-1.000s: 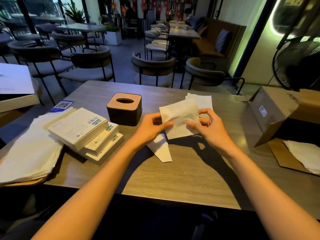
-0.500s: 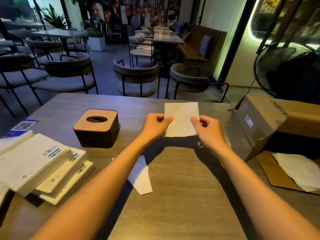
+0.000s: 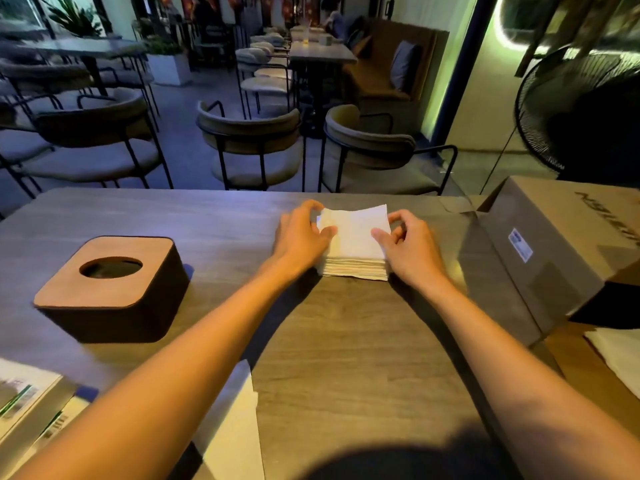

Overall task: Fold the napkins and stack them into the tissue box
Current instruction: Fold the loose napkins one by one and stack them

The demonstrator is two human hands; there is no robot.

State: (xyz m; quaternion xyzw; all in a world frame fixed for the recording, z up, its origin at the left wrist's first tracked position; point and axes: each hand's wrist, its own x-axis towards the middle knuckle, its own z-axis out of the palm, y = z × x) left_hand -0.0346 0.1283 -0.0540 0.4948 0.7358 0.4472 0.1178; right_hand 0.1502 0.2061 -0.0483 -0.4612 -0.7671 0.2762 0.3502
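A folded white napkin (image 3: 353,226) lies on top of a stack of folded napkins (image 3: 355,268) at the far middle of the table. My left hand (image 3: 304,237) pinches the napkin's left edge and my right hand (image 3: 408,244) pinches its right edge. The tissue box (image 3: 110,289), dark with a wooden lid and an oval slot, stands to the left of the stack, about a hand's width from my left arm. One loose white napkin (image 3: 235,420) lies near the table's front edge under my left forearm.
A large cardboard box (image 3: 561,244) lies on its side at the right, close to my right hand, with white napkins (image 3: 620,358) in front of it. Flat white packages (image 3: 31,410) sit at the front left. Chairs (image 3: 249,143) stand beyond the table's far edge.
Both hands have carried the folded napkin from the air forward and down onto the stack. The view has shifted forward and right, so the tissue box now appears further left.
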